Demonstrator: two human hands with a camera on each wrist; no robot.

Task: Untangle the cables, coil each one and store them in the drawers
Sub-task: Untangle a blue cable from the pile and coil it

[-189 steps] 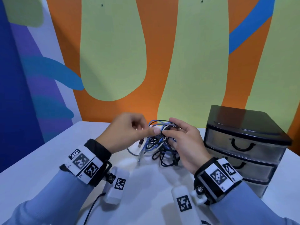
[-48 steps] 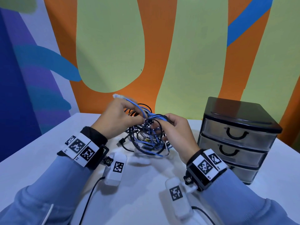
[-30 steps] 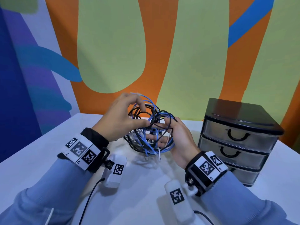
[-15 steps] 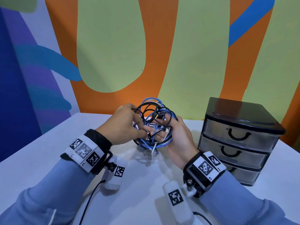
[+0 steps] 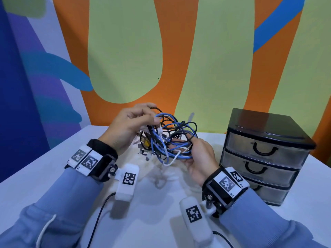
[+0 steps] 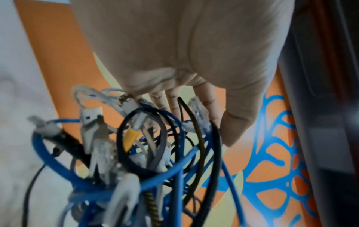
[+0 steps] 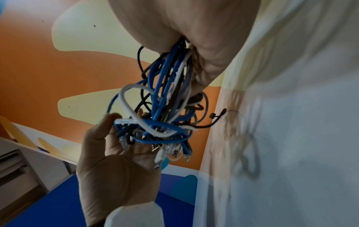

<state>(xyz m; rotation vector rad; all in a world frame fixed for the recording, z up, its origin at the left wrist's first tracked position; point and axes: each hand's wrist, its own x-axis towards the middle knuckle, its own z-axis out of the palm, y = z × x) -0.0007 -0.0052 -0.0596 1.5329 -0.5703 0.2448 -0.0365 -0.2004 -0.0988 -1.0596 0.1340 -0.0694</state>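
A tangle of blue, black and white cables (image 5: pixel 168 140) hangs above the white table (image 5: pixel 44 176), held between both hands. My left hand (image 5: pixel 152 113) pinches strands at the tangle's upper left, fingers curled. In the left wrist view, the cable tangle (image 6: pixel 145 153) with white and yellow plugs dangles below my left hand (image 6: pixel 194 107). My right hand (image 5: pixel 188 145) grips the lower right of the bundle. In the right wrist view, the right hand's fingers (image 7: pixel 204 64) curl round a bunch of strands (image 7: pixel 170 86). The drawer unit (image 5: pixel 265 153) stands to the right.
The drawer unit is black with three smoky see-through drawers, all closed, at the table's right side near the painted wall (image 5: pixel 125 51). White camera units (image 5: pixel 128 181) hang under both wrists, and black leads (image 5: pixel 100 212) trail over the near table.
My left hand has lifted up and to the left, drawing strands out, so the tight ball has loosened and spread. My right hand has sunk a little, still holding the bundle.
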